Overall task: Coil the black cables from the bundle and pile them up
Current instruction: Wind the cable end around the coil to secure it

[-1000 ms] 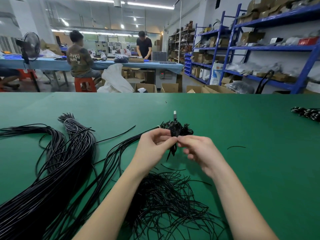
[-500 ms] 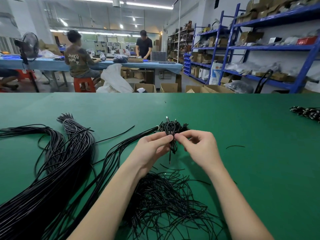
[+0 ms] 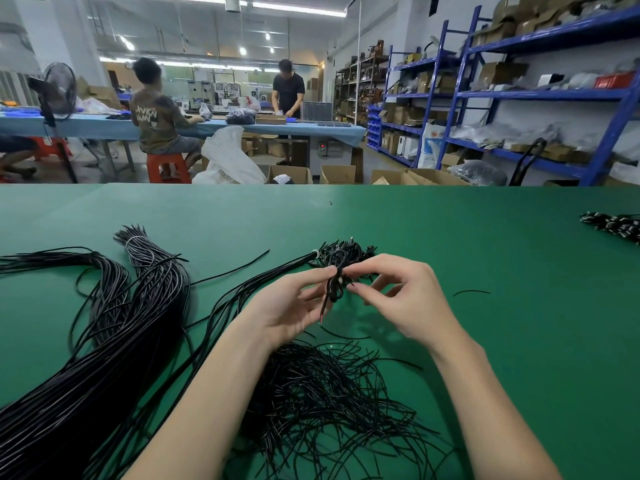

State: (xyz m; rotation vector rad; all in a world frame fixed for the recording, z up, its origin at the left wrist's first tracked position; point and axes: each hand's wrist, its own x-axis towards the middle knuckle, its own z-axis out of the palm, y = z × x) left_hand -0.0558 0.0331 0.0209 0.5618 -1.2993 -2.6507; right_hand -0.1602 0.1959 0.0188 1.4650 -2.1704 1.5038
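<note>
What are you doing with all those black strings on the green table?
Those are black cables. The left hand and the right hand are pinching one small coiled cable between their fingertips, just above the green table. Right behind it lies a little pile of coiled cables. A big bundle of long cables still lies at the left, waiting to be coiled, and a loose tangle of thin black wires sits between the forearms.

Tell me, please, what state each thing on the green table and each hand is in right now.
Small cable coil: half wound, pinched by both hands.
Left hand: pinching the coil.
Right hand: pinching the coil.
Tied bundle: lying uncoiled.
Loose wires: tangled heap.
Far pile: lying at the table's right edge.
</note>
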